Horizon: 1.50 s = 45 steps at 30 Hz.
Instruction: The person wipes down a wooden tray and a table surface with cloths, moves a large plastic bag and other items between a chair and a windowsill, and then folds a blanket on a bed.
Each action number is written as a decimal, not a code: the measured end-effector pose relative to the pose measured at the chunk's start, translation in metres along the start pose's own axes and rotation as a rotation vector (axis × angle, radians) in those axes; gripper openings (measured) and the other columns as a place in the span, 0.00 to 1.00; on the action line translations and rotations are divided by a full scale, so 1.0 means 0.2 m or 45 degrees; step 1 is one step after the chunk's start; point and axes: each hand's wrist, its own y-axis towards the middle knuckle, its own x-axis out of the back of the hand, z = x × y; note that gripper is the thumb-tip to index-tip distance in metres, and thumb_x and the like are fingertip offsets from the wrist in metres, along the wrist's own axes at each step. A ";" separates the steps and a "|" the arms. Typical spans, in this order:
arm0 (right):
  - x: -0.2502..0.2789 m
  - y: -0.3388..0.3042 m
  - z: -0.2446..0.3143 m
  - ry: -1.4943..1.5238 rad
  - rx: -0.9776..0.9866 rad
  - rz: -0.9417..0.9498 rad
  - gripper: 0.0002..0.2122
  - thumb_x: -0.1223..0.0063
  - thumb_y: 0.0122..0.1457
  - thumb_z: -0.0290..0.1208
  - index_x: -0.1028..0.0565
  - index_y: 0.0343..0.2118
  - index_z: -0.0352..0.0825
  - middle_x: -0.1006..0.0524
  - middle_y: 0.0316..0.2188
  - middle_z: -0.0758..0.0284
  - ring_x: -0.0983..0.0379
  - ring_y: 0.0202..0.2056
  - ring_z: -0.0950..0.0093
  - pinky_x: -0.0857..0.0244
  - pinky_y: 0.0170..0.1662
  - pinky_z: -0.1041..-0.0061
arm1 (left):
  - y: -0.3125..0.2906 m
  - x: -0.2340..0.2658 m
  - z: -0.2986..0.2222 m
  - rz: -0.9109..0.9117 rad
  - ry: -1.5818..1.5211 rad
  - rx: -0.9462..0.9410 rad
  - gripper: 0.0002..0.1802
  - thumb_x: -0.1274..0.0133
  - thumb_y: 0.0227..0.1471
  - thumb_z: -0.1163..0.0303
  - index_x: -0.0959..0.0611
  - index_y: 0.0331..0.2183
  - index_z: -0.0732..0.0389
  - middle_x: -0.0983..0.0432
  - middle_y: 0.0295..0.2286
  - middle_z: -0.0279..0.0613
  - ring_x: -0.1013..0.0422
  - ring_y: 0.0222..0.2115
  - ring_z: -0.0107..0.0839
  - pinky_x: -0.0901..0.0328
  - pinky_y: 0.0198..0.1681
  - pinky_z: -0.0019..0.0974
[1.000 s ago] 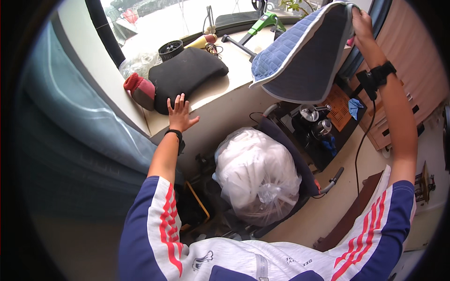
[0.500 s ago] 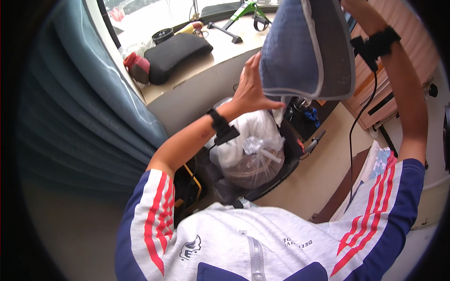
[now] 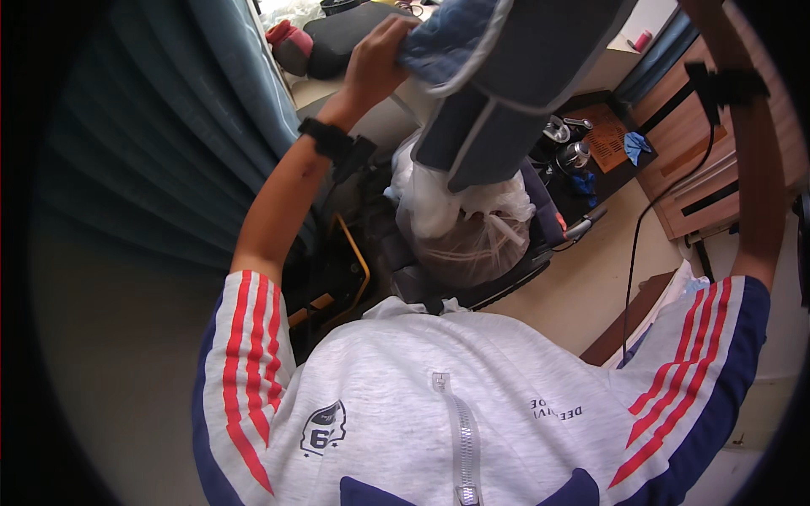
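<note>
A blue-grey padded fabric mat (image 3: 540, 59) with pale piped edges hangs at the top centre. One part is lighter, quilted blue, and a darker flap drops below it. My left hand (image 3: 375, 67) is closed on the lighter corner, fingers and thumb pinching its edge. High at the right, my right hand (image 3: 704, 10) is mostly cut off by the picture's edge, so its fingers do not show. Beneath the mat, a translucent plastic bag (image 3: 472, 249) of white, soft-looking stuff rests on a dark chair-like seat; the flap's lower end overlaps the bag's top.
Blue curtains (image 3: 169, 152) hang on the left, beside a sill with a black cushion (image 3: 350, 38). A dark low table (image 3: 607, 181) at the right carries a metal flask (image 3: 574, 155) and a blue cloth. A black and yellow case (image 3: 337, 278) stands near the seat's left.
My left hand has moved left and up and now grips the mat's corner; before, its fingers were spread beside it. The mat has tilted and opened, showing a darker flap. My right hand shifted right.
</note>
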 end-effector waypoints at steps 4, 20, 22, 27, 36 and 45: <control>0.29 -0.47 -0.80 -0.570 -0.508 0.001 0.09 0.57 0.66 0.34 0.27 0.41 0.34 0.24 0.29 0.69 0.26 0.26 0.76 0.32 0.24 0.80 | -0.42 0.13 0.00 0.308 -0.304 0.252 0.16 0.44 0.44 0.80 0.21 0.40 0.64 0.24 0.34 0.49 0.27 0.37 0.52 0.33 0.39 0.40; -0.10 -2.16 -1.52 0.800 -1.697 0.126 0.30 0.60 0.65 0.56 0.41 0.64 0.42 0.35 0.61 0.66 0.38 0.60 0.63 0.45 0.61 0.54 | -1.41 0.15 -0.37 0.950 -0.230 0.660 0.16 0.41 0.45 0.79 0.14 0.39 0.56 0.20 0.38 0.38 0.26 0.42 0.40 0.32 0.47 0.39; -0.11 -2.05 -1.43 0.854 -1.491 0.230 0.27 0.58 0.67 0.48 0.41 0.63 0.38 0.35 0.61 0.66 0.37 0.60 0.67 0.43 0.63 0.63 | -1.34 0.30 -0.43 0.670 -0.219 0.808 0.11 0.43 0.48 0.77 0.14 0.37 0.58 0.20 0.38 0.39 0.25 0.40 0.40 0.32 0.46 0.38; -0.63 -1.47 -1.20 0.587 -1.184 0.476 0.23 0.56 0.68 0.41 0.40 0.61 0.33 0.32 0.57 0.64 0.33 0.57 0.67 0.38 0.61 0.66 | -1.29 0.62 -0.36 -0.094 -0.056 0.920 0.09 0.44 0.50 0.76 0.17 0.36 0.62 0.19 0.37 0.42 0.24 0.38 0.35 0.31 0.45 0.34; -1.46 -0.51 -1.33 0.481 -0.643 0.932 0.21 0.50 0.65 0.39 0.31 0.55 0.30 0.25 0.49 0.64 0.27 0.49 0.74 0.33 0.53 0.73 | -1.90 1.13 -0.02 -0.573 1.076 0.880 0.21 0.42 0.50 0.69 0.23 0.45 0.67 0.24 0.42 0.54 0.27 0.43 0.45 0.34 0.48 0.46; -2.49 -0.48 -1.36 0.240 -0.596 1.925 0.26 0.49 0.55 0.24 0.36 0.60 0.34 0.26 0.45 0.63 0.26 0.43 0.72 0.31 0.44 0.73 | -1.90 1.95 -0.48 -0.622 0.774 1.444 0.28 0.48 0.58 0.64 0.31 0.57 0.65 0.35 0.56 0.48 0.39 0.57 0.41 0.43 0.59 0.45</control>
